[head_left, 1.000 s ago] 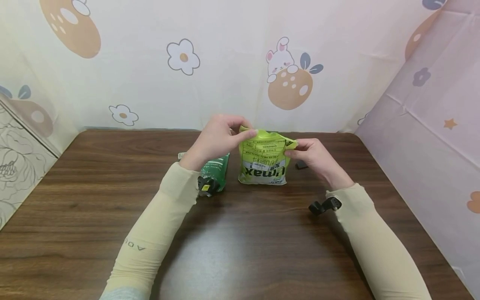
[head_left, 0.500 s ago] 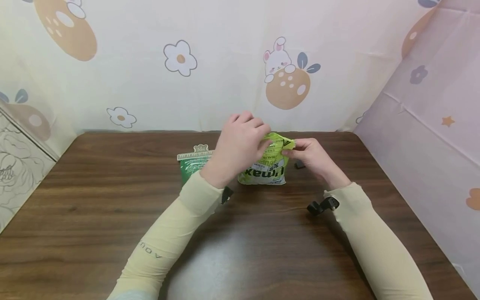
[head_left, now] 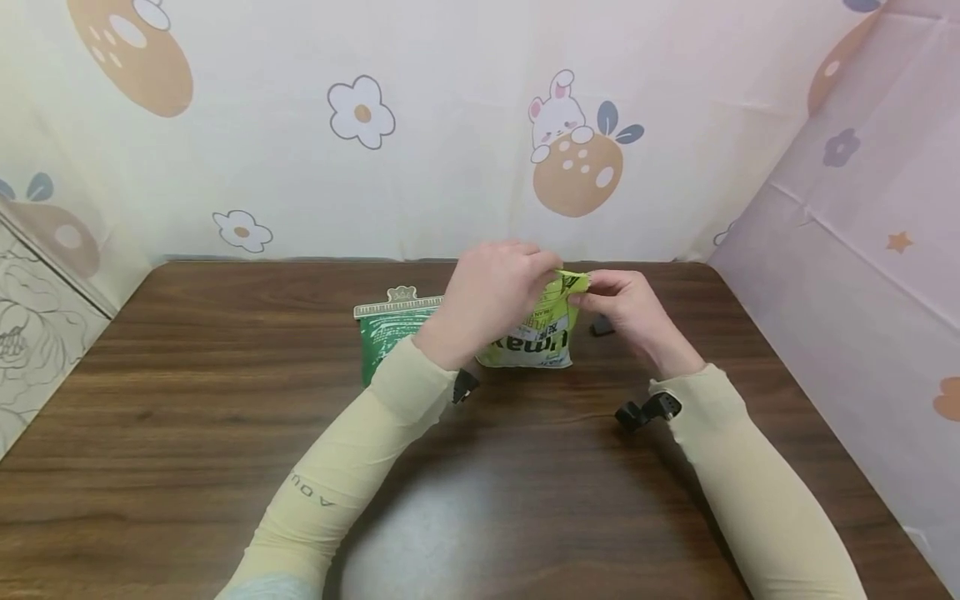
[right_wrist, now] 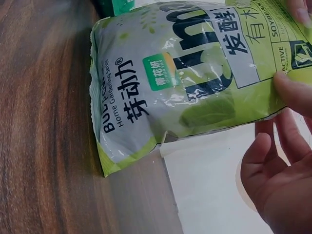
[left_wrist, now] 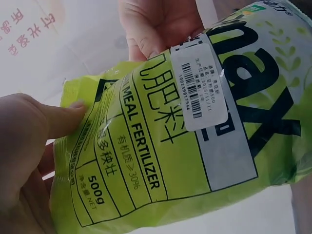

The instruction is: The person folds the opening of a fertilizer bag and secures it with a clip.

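A green and white fertilizer bag (head_left: 532,346) stands upright on the table, its printed front turned toward me. My left hand (head_left: 491,292) reaches across its upper left part and grips the top edge; in the left wrist view the thumb lies on the bag's front (left_wrist: 161,146) and other fingers go behind. At the top right corner, my right hand (head_left: 633,312) pinches the film between thumb and fingers. The right wrist view shows the right thumb (right_wrist: 292,92) against the bag's green upper side. The left hand hides much of the bag in the head view.
Left of the bag lies a dark green packet (head_left: 393,333) with a pale clip (head_left: 397,307) along its top, partly behind the left wrist. A small dark object (head_left: 602,325) rests under the right hand. Patterned curtains (head_left: 450,167) border the wooden table (head_left: 187,400).
My left hand has moved right along the bag's top, from its left corner toward the right hand. This uncovers the green packet's clip. The right hand stays at its corner.
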`<state>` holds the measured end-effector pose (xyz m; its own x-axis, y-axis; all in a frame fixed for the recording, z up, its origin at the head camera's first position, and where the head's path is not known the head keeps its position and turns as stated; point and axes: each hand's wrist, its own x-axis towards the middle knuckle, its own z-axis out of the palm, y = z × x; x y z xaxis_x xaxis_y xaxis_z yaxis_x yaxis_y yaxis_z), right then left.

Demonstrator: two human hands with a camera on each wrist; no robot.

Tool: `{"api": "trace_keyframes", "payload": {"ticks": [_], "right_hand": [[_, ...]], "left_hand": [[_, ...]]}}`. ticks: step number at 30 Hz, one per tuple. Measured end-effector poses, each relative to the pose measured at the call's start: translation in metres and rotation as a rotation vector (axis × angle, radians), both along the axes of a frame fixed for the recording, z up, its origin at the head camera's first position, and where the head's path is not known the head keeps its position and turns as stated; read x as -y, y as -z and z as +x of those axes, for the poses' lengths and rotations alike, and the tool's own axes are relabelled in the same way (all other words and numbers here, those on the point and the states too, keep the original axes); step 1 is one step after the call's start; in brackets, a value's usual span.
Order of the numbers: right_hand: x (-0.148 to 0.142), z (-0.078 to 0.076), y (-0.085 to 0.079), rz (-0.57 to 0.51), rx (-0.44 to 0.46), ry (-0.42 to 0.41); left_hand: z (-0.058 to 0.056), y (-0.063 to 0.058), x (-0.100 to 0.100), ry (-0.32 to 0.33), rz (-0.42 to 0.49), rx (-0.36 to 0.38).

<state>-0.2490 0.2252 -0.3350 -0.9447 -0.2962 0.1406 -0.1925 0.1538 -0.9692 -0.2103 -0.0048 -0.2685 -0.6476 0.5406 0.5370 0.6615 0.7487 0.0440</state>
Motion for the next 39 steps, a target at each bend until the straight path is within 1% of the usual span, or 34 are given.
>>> {"api": "trace_keyframes", "payload": {"ticks": [3,9,13,20,23,27,31,35,39], "right_hand": [[0.001,0.0,0.001,-0.049,0.0,0.004],[0.002,-0.001,0.001,-0.142,0.009,-0.019],[0.001,-0.001,0.001,-0.171,0.008,-0.024],[0.0,-0.003,0.001,-0.2,-0.009,-0.053],[0.001,-0.004,0.002,-0.216,-0.013,-0.068],[0.0,-0.004,0.002,-0.242,0.026,-0.091],[-0.002,-0.004,0.003,-0.225,0.077,-0.108],[-0.003,-0.004,0.005,-0.248,0.067,-0.142],[-0.003,-0.004,0.006,-0.269,0.059,-0.175]], "left_hand": [[-0.001,0.0,0.003,0.026,0.033,0.017],[-0.002,0.0,0.008,0.057,0.037,0.02],[-0.001,-0.001,0.009,0.077,0.048,0.019],[0.0,-0.004,0.009,0.068,0.051,0.019],[0.0,-0.004,0.009,0.077,0.054,0.022],[0.0,-0.006,0.009,0.071,0.034,0.04],[0.001,-0.007,0.01,0.057,0.013,0.052],[0.002,-0.008,0.01,0.06,0.011,0.06],[0.003,-0.01,0.011,0.059,-0.014,0.066]]}}
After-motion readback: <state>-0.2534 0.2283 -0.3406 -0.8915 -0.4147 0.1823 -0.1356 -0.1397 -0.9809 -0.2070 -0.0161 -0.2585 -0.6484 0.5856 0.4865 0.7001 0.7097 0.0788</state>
